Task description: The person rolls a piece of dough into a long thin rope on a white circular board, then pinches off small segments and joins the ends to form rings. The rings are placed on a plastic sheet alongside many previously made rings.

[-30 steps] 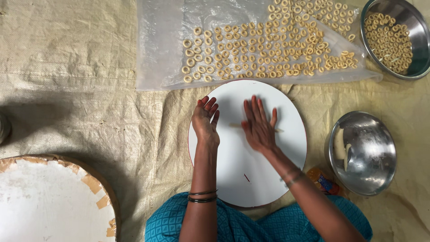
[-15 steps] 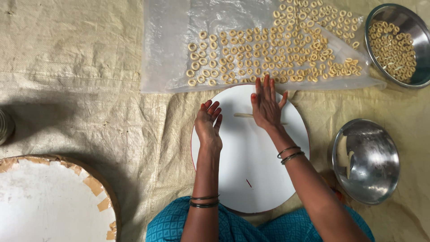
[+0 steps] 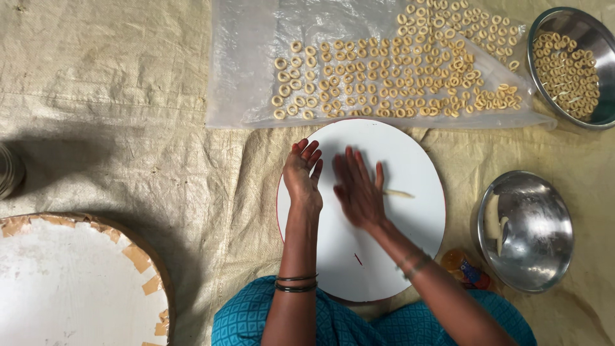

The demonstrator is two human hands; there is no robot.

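rolling a thin dough strip under the flat, open right hand on a white round board; left hand open, empty. many finished rings lie far; dough remains in right bowl.

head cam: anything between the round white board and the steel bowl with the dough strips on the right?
Nothing lies there. In the head view only bare tan cloth separates the white board from the steel bowl; an orange-capped bottle sits lower, beside the board's edge.
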